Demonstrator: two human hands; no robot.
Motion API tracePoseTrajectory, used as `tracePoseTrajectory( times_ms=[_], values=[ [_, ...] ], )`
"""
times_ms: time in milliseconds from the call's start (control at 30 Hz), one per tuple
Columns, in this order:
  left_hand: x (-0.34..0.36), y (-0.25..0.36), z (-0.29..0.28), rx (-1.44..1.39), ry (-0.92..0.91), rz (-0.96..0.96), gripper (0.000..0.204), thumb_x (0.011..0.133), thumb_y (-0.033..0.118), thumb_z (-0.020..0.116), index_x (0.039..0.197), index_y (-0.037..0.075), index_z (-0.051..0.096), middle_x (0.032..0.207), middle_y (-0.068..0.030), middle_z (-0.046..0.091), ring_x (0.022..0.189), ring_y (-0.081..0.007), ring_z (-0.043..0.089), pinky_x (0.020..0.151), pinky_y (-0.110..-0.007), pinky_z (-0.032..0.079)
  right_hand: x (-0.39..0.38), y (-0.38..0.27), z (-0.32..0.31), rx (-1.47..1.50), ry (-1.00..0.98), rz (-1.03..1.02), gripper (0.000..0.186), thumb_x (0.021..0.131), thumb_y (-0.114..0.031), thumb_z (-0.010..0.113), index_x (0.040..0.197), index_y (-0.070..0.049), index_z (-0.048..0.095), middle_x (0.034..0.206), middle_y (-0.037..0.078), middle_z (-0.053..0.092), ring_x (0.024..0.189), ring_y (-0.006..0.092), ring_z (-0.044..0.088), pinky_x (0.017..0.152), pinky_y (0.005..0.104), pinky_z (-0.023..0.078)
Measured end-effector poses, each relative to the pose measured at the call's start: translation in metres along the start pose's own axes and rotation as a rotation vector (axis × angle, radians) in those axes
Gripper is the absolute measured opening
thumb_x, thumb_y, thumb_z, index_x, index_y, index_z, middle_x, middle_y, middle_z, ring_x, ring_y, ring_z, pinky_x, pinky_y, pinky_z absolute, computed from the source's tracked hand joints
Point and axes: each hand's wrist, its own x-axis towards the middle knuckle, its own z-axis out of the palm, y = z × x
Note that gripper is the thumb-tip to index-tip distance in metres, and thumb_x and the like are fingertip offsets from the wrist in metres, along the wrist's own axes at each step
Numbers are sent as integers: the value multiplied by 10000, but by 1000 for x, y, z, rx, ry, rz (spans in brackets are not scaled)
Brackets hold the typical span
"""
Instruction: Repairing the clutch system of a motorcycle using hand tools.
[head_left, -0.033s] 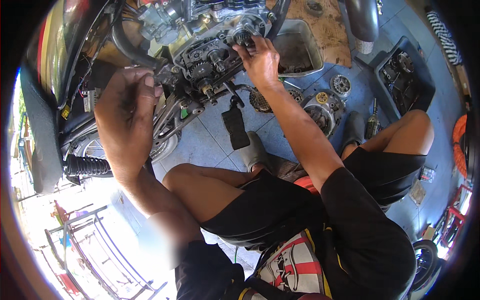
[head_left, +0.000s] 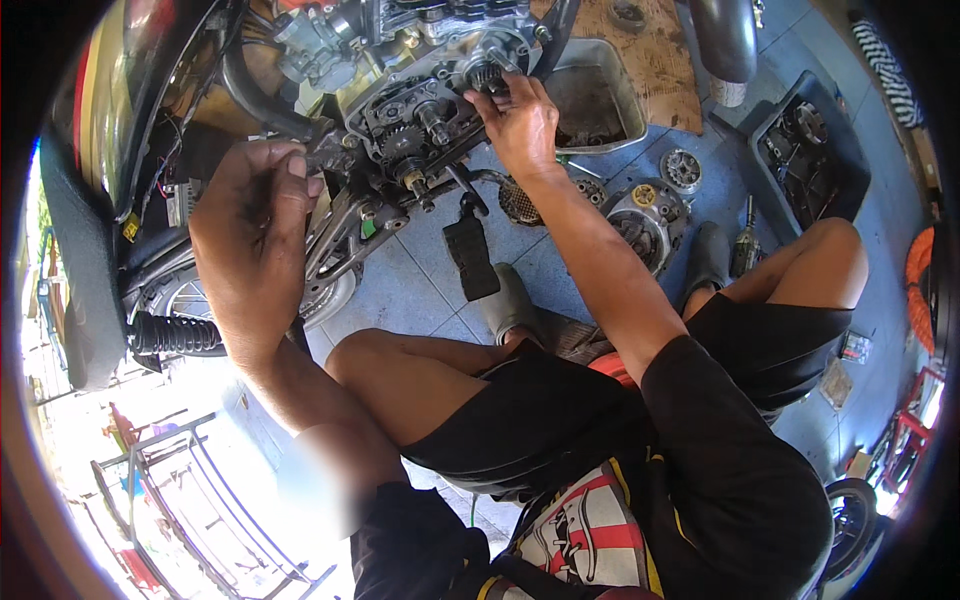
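Observation:
An opened motorcycle engine (head_left: 365, 120) is in front of me, its gears and shafts bare. My right hand (head_left: 525, 125) reaches to its right side. The fingers of that hand close round a small dark gear (head_left: 487, 76) on a shaft end. To the left, my left hand (head_left: 258, 215) is raised, with dark grease on it. Its fingers are curled and pinched together beside the engine's left edge; what they hold, if anything, is hidden. Between the hands sit a toothed gear (head_left: 402, 143) and a shaft with a stepped end (head_left: 433, 122).
A metal drain pan (head_left: 640, 95) lies right of the engine on cardboard (head_left: 675, 70). Round engine covers (head_left: 650, 215) and a clutch part (head_left: 681, 171) rest on blue tiles. Further right is a dark tray (head_left: 850, 165) of parts. A black foot pedal (head_left: 470, 255) hangs below the engine.

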Motion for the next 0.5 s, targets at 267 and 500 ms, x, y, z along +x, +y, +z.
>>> tracePoseTrajectory(
  times_ms=[267, 500],
  values=[
    [8, -8, 11, 131, -87, 27, 137, 945, 83, 639, 1024, -29, 648, 781, -65, 666, 735, -94, 628, 659, -249, 488, -4, 3, -1, -9, -3, 15, 447, 758, -252, 858, 1065, 15, 674, 903, 150, 673, 756, 260, 707, 673, 364, 575],
    [15, -11, 40, 164, -112, 75, 112, 896, 87, 665, 956, -8, 674, 806, -125, 693, 694, -178, 666, 662, -303, 509, -3, 2, -6, -27, -44, 17, 504, 749, -287, 861, 1088, 29, 662, 892, 151, 665, 760, 265, 693, 675, 374, 566]
  ],
)
